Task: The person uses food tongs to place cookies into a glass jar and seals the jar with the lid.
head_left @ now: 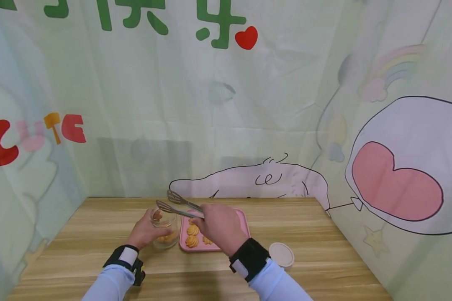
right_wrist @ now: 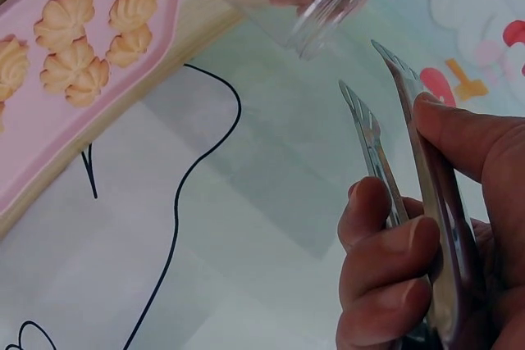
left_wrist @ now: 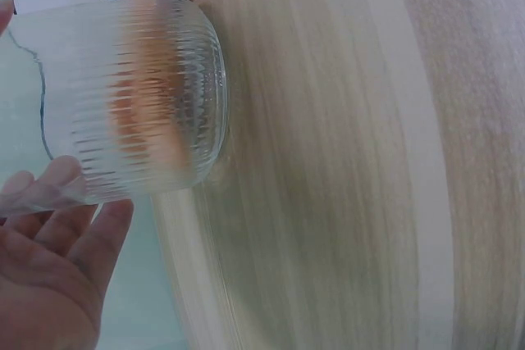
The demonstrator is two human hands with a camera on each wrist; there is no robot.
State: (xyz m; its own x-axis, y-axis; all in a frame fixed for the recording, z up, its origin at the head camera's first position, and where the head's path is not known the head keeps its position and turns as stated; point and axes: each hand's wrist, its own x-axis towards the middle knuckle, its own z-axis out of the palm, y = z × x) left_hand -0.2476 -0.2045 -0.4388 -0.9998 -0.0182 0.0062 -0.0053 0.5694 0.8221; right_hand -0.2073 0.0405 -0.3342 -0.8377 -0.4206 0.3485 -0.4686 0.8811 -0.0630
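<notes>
My left hand (head_left: 146,231) grips a clear ribbed glass jar (left_wrist: 156,96) around its upper part; the jar stands upright on the table with a few golden cookies (head_left: 166,238) at its bottom. In my right hand (head_left: 223,225) are metal tongs (right_wrist: 439,227), their two slotted tips spread apart with nothing between them. The tips hang above the jar's far side in the head view. Beside the jar, partly under the right hand, lies a pink tray (head_left: 245,221) holding several swirled cookies (right_wrist: 70,67).
A round whitish lid (head_left: 281,254) lies on the wooden table (head_left: 309,225) to the right of the tray. A printed cloth backdrop (head_left: 211,117) rises along the table's back edge and both sides.
</notes>
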